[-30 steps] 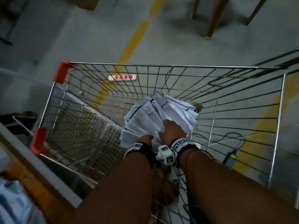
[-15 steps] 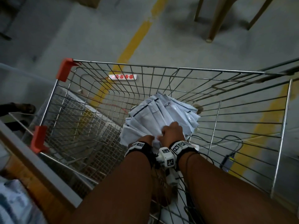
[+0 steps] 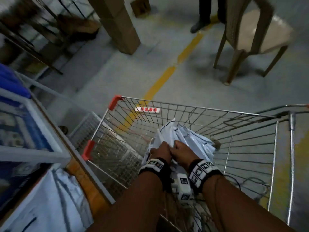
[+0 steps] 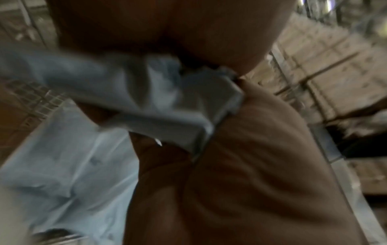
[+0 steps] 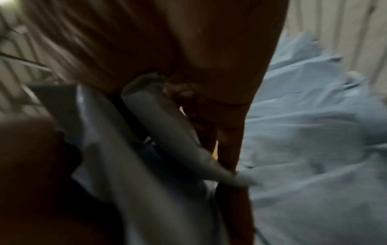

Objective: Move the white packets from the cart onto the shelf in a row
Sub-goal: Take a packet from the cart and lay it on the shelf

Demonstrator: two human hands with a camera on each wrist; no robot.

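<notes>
A bundle of white packets [image 3: 185,139] stands fanned out inside the wire cart [image 3: 242,148]. My left hand [image 3: 161,150] and right hand [image 3: 181,150] sit side by side, both gripping the near edge of the bundle. In the left wrist view the packets [image 4: 130,92] are pinched against my palm, with more lying below. In the right wrist view my fingers [image 5: 222,119] curl round a folded packet edge [image 5: 167,126]. The shelf [image 3: 80,166] runs along the left, with white packets [image 3: 55,203] lying on it.
The cart's left rim carries red corner guards [image 3: 88,149]. A brown plastic chair [image 3: 250,36] and a cardboard box [image 3: 117,22] stand on the floor beyond the cart. Another person's leg and shoe [image 3: 200,20] show at the top. Blue packages [image 3: 18,128] fill the upper shelf.
The head view has swung up and left, bringing the shelf and the floor beyond into sight. Both hands stay on the packet bundle and have drawn it together, slightly raised.
</notes>
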